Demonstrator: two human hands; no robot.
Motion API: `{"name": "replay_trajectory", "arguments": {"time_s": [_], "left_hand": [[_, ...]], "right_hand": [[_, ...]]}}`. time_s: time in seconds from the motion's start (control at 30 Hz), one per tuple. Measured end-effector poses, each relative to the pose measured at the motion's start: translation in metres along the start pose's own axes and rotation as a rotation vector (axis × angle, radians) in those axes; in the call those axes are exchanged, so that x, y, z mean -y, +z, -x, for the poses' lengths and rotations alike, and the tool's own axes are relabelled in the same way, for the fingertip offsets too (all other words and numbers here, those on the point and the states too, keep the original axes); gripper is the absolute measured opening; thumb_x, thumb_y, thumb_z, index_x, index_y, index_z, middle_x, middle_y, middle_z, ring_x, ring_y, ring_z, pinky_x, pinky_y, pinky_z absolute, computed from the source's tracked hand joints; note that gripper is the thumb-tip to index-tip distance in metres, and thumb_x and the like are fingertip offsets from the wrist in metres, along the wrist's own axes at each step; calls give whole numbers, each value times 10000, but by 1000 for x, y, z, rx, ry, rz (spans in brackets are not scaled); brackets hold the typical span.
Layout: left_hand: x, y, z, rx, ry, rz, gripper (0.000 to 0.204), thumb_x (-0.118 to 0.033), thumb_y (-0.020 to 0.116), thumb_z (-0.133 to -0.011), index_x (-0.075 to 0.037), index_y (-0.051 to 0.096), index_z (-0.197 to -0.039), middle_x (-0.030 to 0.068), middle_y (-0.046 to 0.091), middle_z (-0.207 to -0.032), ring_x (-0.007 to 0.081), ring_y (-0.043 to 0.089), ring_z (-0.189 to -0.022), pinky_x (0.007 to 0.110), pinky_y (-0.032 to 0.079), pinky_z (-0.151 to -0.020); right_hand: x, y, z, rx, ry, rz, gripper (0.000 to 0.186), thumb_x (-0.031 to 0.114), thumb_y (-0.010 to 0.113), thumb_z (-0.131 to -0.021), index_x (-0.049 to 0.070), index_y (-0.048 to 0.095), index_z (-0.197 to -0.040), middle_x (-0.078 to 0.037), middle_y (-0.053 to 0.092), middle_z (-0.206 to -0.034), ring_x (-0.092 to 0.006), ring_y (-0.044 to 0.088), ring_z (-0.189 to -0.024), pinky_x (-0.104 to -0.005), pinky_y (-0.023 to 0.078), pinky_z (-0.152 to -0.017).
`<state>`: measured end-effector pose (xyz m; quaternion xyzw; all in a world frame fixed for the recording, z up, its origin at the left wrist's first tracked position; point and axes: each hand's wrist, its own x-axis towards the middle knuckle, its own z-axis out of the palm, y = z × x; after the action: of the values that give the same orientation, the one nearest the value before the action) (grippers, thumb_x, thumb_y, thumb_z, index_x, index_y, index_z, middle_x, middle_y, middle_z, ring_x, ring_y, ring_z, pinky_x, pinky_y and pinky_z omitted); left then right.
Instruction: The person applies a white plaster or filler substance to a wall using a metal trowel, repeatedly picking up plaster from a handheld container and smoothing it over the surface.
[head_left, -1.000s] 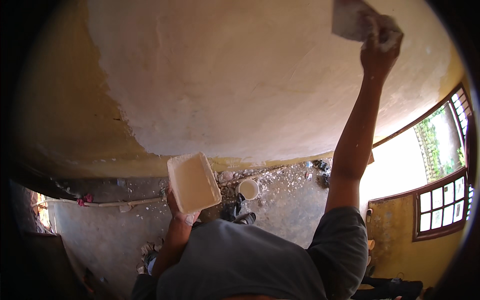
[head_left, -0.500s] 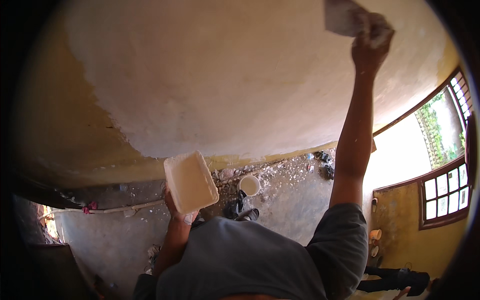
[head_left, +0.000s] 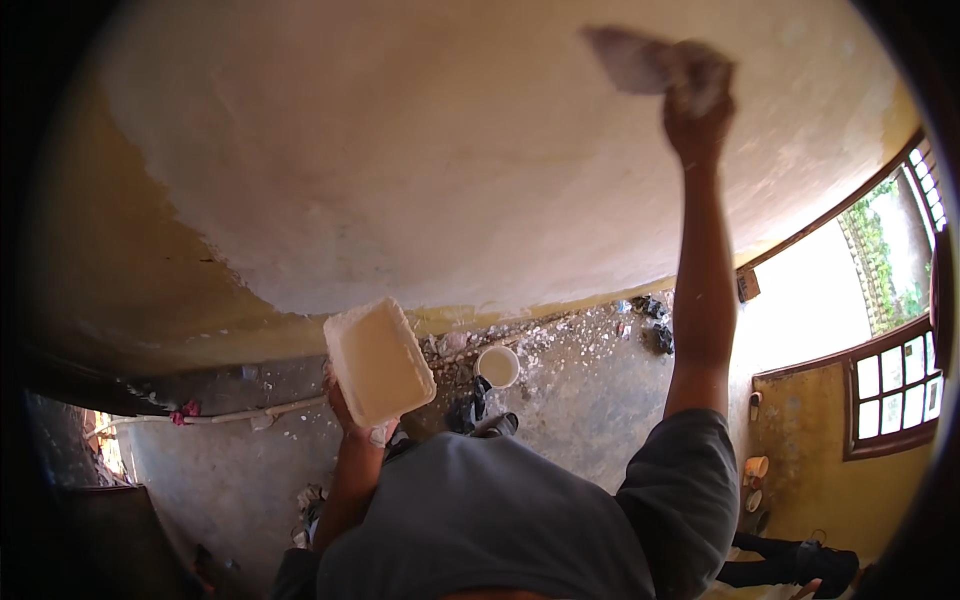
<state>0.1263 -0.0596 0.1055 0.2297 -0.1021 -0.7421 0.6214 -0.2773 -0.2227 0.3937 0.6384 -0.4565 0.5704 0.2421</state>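
Note:
High on the wall [head_left: 400,170], my right hand [head_left: 700,85] grips a flat putty knife [head_left: 628,60] with a wide blade; both are smeared by motion. Pale filler coats much of the wall, with bare yellow paint at its left and lower border. My left hand [head_left: 345,410] holds a rectangular tray [head_left: 380,362] from its near left side, at chest height. The tray's rim is crusted with whitish filler, and its inside is pale cream. Most of the left fingers are hidden under the tray.
A white bucket [head_left: 497,367] stands on the grey floor near my feet. White flakes and black plastic [head_left: 660,337] lie along the wall's foot. A long pole [head_left: 290,408] rests at the left. Bright openings and a window [head_left: 897,385] are at the right, with a person's dark-clothed legs [head_left: 790,565] below.
My right hand and the putty knife have moved left and slightly down across the wall, and the blade has tilted. My left hand still holds the tray in nearly the same place.

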Motion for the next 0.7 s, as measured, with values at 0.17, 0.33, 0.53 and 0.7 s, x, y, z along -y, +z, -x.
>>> {"name": "replay_trajectory", "arguments": {"time_s": [0.17, 0.33, 0.53, 0.7], "left_hand": [[8, 7, 0, 74, -81, 98, 576, -540, 441, -947, -167, 477, -1385, 54, 574, -1303, 278, 588, -1167, 481, 522, -937], [13, 13, 5, 109, -62, 65, 576, -534, 457, -938, -165, 486, -1378, 52, 575, -1303, 282, 581, -1171, 483, 509, -950], [13, 11, 2, 115, -78, 104, 563, -526, 441, -947, -162, 489, -1375, 62, 581, -1290, 278, 585, -1167, 478, 516, -942], [12, 21, 9, 23, -53, 74, 526, -492, 415, -965, -147, 504, -1353, 67, 601, -1256, 271, 606, -1132, 460, 535, -915]], "right_hand": [[-45, 33, 124, 363, -246, 296, 360, 69, 700, -754, 19, 601, -1097, -170, 654, -1043, -406, 617, -1021, -462, 493, -936], [-60, -36, -8, -434, 301, 64, 234, 248, 660, -933, 21, 606, -955, -124, 651, -900, -245, 656, -848, -358, 528, -756], [-55, 19, 120, 110, -294, 154, 160, 166, 666, -904, 54, 617, -1007, -144, 669, -946, -309, 665, -910, -382, 524, -809], [-58, -10, 17, -214, 279, 94, 272, 242, 677, -919, 34, 587, -1070, -134, 672, -970, -243, 667, -841, -363, 544, -751]]}}
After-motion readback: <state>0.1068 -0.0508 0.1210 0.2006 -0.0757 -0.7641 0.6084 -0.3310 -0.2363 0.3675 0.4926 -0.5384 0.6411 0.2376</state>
